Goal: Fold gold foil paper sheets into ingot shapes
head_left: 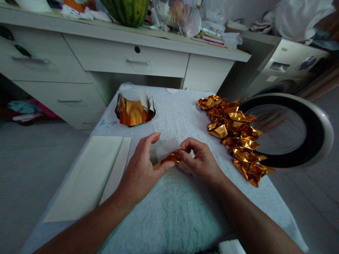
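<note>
White drawers (153,61) stand behind a cloth-covered desk (172,211). Pale folded paper (82,173) lies at left; crinkled gold shapes (235,127) heap at right. Over the middle are the left hand (143,164) and right hand (200,160); beyond, a curved foil stack (131,111). Smallest, between the hands: a part-white gold foil piece (174,156). Right grip pinches one end; left thumb touches it, its clasp unclear. Likely light, slick, easily creased: best held by edges.

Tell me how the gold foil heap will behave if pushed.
The gold foil heap is probably light, since its pieces look folded from thin sheet. A push would likely scatter it, as they seem loosely piled. Its creased points could crush easily.
</note>
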A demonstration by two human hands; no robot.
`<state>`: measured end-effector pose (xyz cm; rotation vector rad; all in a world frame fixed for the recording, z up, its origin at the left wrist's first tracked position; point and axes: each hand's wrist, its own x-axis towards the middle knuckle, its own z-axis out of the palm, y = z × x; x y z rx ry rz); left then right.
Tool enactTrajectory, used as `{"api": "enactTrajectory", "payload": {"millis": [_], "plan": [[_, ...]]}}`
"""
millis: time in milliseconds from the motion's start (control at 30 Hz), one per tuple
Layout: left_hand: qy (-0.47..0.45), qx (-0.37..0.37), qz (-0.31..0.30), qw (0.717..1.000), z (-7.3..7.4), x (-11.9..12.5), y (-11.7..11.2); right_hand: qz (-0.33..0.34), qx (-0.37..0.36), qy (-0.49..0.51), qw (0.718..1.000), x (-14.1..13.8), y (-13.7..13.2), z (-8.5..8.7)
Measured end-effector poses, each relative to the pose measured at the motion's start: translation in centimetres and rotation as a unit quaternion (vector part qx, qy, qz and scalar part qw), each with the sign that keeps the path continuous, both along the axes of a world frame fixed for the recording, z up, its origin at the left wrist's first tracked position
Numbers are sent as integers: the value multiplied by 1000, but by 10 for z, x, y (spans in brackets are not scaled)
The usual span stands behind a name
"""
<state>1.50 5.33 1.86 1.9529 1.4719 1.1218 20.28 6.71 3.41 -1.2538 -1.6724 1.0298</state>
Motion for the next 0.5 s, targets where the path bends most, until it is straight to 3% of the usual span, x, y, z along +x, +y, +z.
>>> {"api": "enactTrajectory", "payload": {"millis": [200, 333, 500], "plan": [[-63, -160, -74, 982, 8, -2, 1, 15, -4, 38, 999, 2, -1, 1], [-81, -205, -89, 971, 13, -4, 1, 22, -11, 56, 998, 2, -1, 1], [-137, -235, -104, 957, 9, -6, 1, 22, -16, 70, 997, 2, -2, 2]]}}
